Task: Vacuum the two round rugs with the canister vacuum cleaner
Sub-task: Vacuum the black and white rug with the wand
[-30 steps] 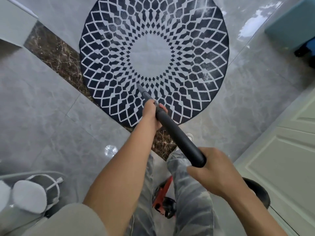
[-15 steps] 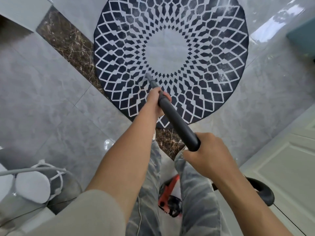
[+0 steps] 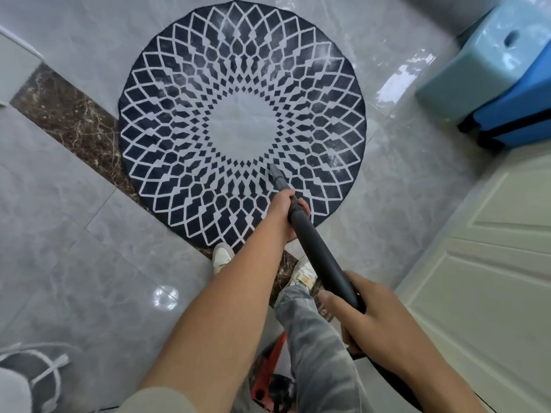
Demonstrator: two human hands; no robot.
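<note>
Stands at the near edge of a round rug, dark with a white diamond lattice and a pale centre, lying flat on the grey tiled floor and partly over a brown marble strip. Plants two white shoes just beside the rug's near rim. Grips the black wand with both hands. Wraps the left hand round the lower part, where the thick tube narrows, fingers curled about it and arm stretched forward. Closes the right hand round the upper end, with a black hose trailing out under the wrist. Aims the slim nozzle down onto the rug, tip at the small dark diamonds just on the near-right side of the pale centre (contact with the pile cannot be told). Shows whitish dusty smears on the rug's far and right bands. Has the canister vacuum, red-orange and black, on the floor between the legs, mostly hidden by grey patterned trousers. Has a pale blue stool against a brighter blue case at far right, well apart from the rug, a white panelled door along the right, and a blurred white wire-framed object at lower left.
</note>
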